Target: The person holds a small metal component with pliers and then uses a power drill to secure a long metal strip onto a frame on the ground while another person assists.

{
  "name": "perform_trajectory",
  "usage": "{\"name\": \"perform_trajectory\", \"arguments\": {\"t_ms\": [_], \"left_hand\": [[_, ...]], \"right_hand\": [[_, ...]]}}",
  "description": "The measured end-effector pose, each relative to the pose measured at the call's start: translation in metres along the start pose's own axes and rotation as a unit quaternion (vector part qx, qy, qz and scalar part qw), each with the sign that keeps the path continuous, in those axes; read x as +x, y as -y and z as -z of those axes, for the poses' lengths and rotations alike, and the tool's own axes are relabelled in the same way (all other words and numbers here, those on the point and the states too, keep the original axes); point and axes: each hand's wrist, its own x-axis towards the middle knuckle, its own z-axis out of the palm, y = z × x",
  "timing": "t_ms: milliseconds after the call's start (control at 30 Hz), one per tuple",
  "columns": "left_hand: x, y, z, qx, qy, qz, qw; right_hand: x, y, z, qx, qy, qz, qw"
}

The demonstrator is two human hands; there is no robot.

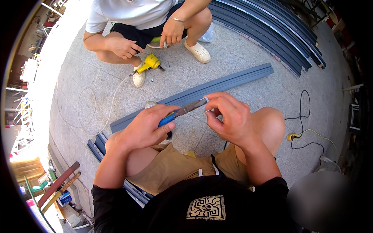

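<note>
My left hand (144, 126) is wrapped round the blue handle of a pair of pliers (190, 107), whose worn metal jaws point up to the right. The thumb lies along the handle. At the tip of the jaws, my right hand (230, 118) is pinched, with its index finger against the metal. A small pale bit shows between those fingertips, too small to name. Below both hands, a long grey metal profile (237, 80) lies slantwise on the paving, partly covered by my left hand.
Opposite me a person (136, 19) in a white shirt squats beside a yellow air tool (150, 62) with a thin hose. Long dark profiles (264, 31) are stacked at the far right. More profiles (95, 147) lie by my left leg. A cable with a yellow plug (292, 137) lies right.
</note>
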Motion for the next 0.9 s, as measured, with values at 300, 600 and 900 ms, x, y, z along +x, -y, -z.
{"name": "perform_trajectory", "arguments": {"t_ms": [300, 600, 900], "left_hand": [[-0.0014, 0.002, -0.0018, -0.001, -0.007, -0.008, 1.0], [-0.0008, 0.0003, -0.0015, 0.005, -0.009, -0.006, 1.0], [0.0009, -0.0033, 0.001, -0.012, 0.002, 0.003, 1.0]], "right_hand": [[-0.0009, -0.0002, 0.0001, 0.0, 0.009, 0.005, 1.0], [-0.0013, -0.0023, -0.0017, -0.015, 0.003, 0.019, 1.0], [-0.0012, -0.0016, -0.0011, -0.001, -0.001, 0.013, 1.0]]}}
